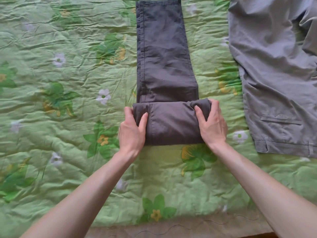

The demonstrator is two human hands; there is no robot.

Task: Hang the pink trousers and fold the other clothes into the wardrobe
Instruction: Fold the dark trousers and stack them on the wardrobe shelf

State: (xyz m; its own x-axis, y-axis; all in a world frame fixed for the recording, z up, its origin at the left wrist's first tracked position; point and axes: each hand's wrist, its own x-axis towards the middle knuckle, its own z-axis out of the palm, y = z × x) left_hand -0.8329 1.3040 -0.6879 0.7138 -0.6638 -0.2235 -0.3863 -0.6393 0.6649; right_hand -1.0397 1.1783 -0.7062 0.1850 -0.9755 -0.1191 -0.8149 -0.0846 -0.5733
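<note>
Two hands: both worked one garment, the dark grey trousers (pixel 164 66), which lay lengthwise on the green floral bedspread (pixel 60 117), legs stacked and running toward the far edge of the view.
Left hand (pixel 133 127): clamped on the left end of the rolled section (pixel 171 122), thumb on top of the cloth and fingers curled round its far side.
Right hand (pixel 211 122): clamped on the right end of the same roll, thumb pressed into the top, fingers wrapped over the far corner.
Roll: thick, lying across the near end of the trousers, its far edge resting on the flat legs; whether it was a true roll or a loose fold-over could not be told from this angle.
Light grey trousers (pixel 274 83): spread flat at the right, well apart from the dark pair, waistband near and a welt pocket showing; untouched.
Pink trousers: none in view; nor was any wardrobe.
Step in hand: apparently the folding stage, with the dark pair roughly a third gathered and a long run of leg left flat beyond the roll.
Next move: likely called for both hands to turn the bundle away evenly toward the far hem, keeping the left and right ends level so the seam edge stayed aligned.
Risk: the right end looked bulkier, so the bundle might skew.
</note>
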